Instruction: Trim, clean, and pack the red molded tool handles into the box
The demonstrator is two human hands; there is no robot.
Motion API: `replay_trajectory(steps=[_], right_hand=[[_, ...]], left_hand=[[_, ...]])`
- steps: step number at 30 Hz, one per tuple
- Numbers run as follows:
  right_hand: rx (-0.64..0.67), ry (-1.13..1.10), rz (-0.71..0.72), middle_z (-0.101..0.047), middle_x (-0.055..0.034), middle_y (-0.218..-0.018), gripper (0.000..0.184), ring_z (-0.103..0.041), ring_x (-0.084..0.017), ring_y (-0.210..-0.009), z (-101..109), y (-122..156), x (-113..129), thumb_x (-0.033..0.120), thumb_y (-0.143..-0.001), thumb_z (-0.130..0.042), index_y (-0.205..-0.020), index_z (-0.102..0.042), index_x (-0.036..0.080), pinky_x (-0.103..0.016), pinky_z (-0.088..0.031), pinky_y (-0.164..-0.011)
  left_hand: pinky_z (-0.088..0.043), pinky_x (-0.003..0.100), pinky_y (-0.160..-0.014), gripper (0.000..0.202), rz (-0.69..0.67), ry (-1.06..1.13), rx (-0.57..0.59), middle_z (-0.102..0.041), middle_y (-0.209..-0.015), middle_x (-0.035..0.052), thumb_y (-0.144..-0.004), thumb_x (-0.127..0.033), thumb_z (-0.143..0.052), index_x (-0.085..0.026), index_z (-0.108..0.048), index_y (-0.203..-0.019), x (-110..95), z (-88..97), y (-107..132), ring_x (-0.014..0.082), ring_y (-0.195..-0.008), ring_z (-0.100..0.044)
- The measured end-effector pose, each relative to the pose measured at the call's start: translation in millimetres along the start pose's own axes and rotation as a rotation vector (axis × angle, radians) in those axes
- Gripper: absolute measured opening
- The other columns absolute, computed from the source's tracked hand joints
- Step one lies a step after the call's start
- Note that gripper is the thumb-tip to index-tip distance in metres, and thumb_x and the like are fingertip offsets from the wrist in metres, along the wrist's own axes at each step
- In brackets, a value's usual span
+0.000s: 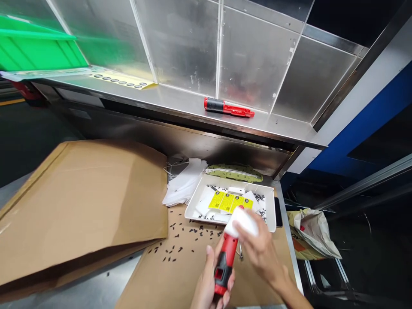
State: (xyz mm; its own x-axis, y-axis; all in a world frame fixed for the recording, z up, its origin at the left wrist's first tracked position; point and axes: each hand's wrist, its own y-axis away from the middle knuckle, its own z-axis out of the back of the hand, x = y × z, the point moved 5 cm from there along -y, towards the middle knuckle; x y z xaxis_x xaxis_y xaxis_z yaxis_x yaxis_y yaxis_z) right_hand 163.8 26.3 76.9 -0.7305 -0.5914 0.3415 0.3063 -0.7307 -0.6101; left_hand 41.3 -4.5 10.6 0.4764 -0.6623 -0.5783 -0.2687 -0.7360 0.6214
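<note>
My left hand point(207, 274) is wrapped around the lower part of a red and black tool body point(229, 251), which is tilted with its upper end away from me. My right hand point(262, 249) grips a soft-looking white piece point(247, 221), perhaps cloth or paper, pressed against that upper end. The white piece hides most of the tip; a little red shows above it. Just beyond my hands stands a white tray point(189, 210) holding yellow label sheets point(230, 201), white papers and small black parts.
A large cardboard box point(96, 193) takes up the left side. Small black parts point(174, 249) lie scattered on the cardboard sheet point(154, 279). Another red and black tool body point(228, 108) rests on the metal shelf point(180, 98). White papers point(185, 184) lie beside the tray.
</note>
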Motion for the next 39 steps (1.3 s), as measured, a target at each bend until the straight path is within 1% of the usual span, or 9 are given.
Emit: replay_trajectory(steps=[5, 10, 13, 18, 22, 25, 30, 34, 39], right_hand=[[-0.013, -0.089, 0.037, -0.043, -0.0121, -0.140, 0.044, -0.048, -0.025, -0.126, -2, 0, 3, 0.016, -0.094, -0.045, -0.136, -0.055, 0.029, -0.037, -0.054, -0.090], [-0.057, -0.002, -0.120, -0.047, -0.0123, -0.135, 0.041, -0.053, -0.027, -0.119, -6, 0, -3, 0.017, -0.095, -0.046, -0.131, -0.059, 0.032, -0.042, -0.056, -0.087], [-0.021, -0.100, -0.052, -0.047, -0.0112, -0.138, 0.044, -0.054, -0.025, -0.119, -10, 1, 1, 0.019, -0.095, -0.046, -0.136, -0.054, 0.032, -0.039, -0.057, -0.086], [-0.074, 0.002, -0.129, -0.047, -0.0106, -0.139, 0.042, -0.052, -0.027, -0.124, -3, 0, -17, 0.018, -0.096, -0.046, -0.133, -0.057, 0.034, -0.045, -0.055, -0.091], [0.057, -0.073, 0.107, -0.044, -0.0111, -0.146, 0.046, -0.050, -0.026, -0.127, -2, 4, -13, 0.023, -0.097, -0.044, -0.142, -0.047, 0.031, -0.040, -0.056, -0.089], [0.010, 0.069, -0.007, -0.052, -0.0135, -0.142, 0.041, -0.055, -0.026, -0.124, 6, 2, -23, 0.018, -0.097, -0.043, -0.136, -0.055, 0.027, -0.042, -0.054, -0.089], [0.104, -0.009, 0.218, -0.055, -0.0109, -0.142, 0.042, -0.059, -0.023, -0.119, 7, 1, -11, 0.021, -0.099, -0.038, -0.138, -0.051, 0.024, -0.038, -0.053, -0.085], [0.069, 0.103, 0.029, -0.055, -0.0095, -0.142, 0.045, -0.061, -0.024, -0.117, 10, 3, -18, 0.017, -0.097, -0.041, -0.139, -0.050, 0.029, -0.041, -0.053, -0.086], [0.148, -0.025, 0.016, -0.051, -0.0083, -0.145, 0.045, -0.058, -0.026, -0.120, 1, 6, -9, 0.020, -0.097, -0.041, -0.140, -0.049, 0.030, -0.041, -0.053, -0.088]], left_hand=[[-0.024, 0.014, -0.034, 0.078, 0.018, -0.033, -0.100, -0.051, -0.040, 0.0011, -0.061, -0.088, -0.044, -0.013, -0.061, -0.055, -1, 1.2, -1, 0.0043, -0.031, -0.041], [-0.019, 0.015, -0.032, 0.076, -0.089, -0.028, -0.071, -0.055, -0.043, -0.0037, -0.062, -0.087, -0.046, -0.022, -0.069, -0.095, -6, -3.0, -3, 0.0049, -0.028, -0.035], [-0.025, 0.014, -0.034, 0.074, 0.000, -0.022, -0.088, -0.053, -0.042, 0.0006, -0.062, -0.086, -0.046, -0.015, -0.064, -0.060, -2, 0.3, -3, 0.0045, -0.032, -0.040], [-0.022, 0.010, -0.032, 0.059, 0.062, 0.189, 0.105, -0.055, -0.046, -0.0039, -0.069, -0.076, -0.059, -0.021, -0.071, -0.089, -1, -0.3, -10, 0.0009, -0.029, -0.031], [-0.019, 0.008, -0.027, 0.057, 0.310, 0.414, 0.379, -0.048, -0.038, -0.0044, -0.055, -0.062, -0.083, -0.010, -0.059, -0.052, 0, -2.9, -13, -0.0029, -0.026, -0.028], [-0.021, 0.007, -0.025, 0.057, 0.441, 0.492, 0.529, -0.042, -0.034, -0.0064, -0.057, -0.053, -0.087, -0.010, -0.051, -0.045, -2, -5.3, -11, -0.0039, -0.025, -0.026], [-0.019, 0.003, -0.026, 0.051, 0.465, 0.540, 0.542, -0.041, -0.040, -0.0086, -0.068, -0.043, -0.084, -0.010, -0.050, -0.049, 0, -5.6, -11, -0.0065, -0.026, -0.024], [-0.022, 0.002, -0.028, 0.053, 0.450, 0.563, 0.538, -0.044, -0.043, -0.0062, -0.080, -0.046, -0.074, -0.011, -0.049, -0.049, 3, -6.0, -11, -0.0059, -0.029, -0.028], [-0.023, 0.003, -0.028, 0.051, 0.443, 0.570, 0.536, -0.043, -0.041, -0.0062, -0.079, -0.043, -0.075, -0.009, -0.051, -0.049, 2, -8.0, -12, -0.0051, -0.028, -0.029]])
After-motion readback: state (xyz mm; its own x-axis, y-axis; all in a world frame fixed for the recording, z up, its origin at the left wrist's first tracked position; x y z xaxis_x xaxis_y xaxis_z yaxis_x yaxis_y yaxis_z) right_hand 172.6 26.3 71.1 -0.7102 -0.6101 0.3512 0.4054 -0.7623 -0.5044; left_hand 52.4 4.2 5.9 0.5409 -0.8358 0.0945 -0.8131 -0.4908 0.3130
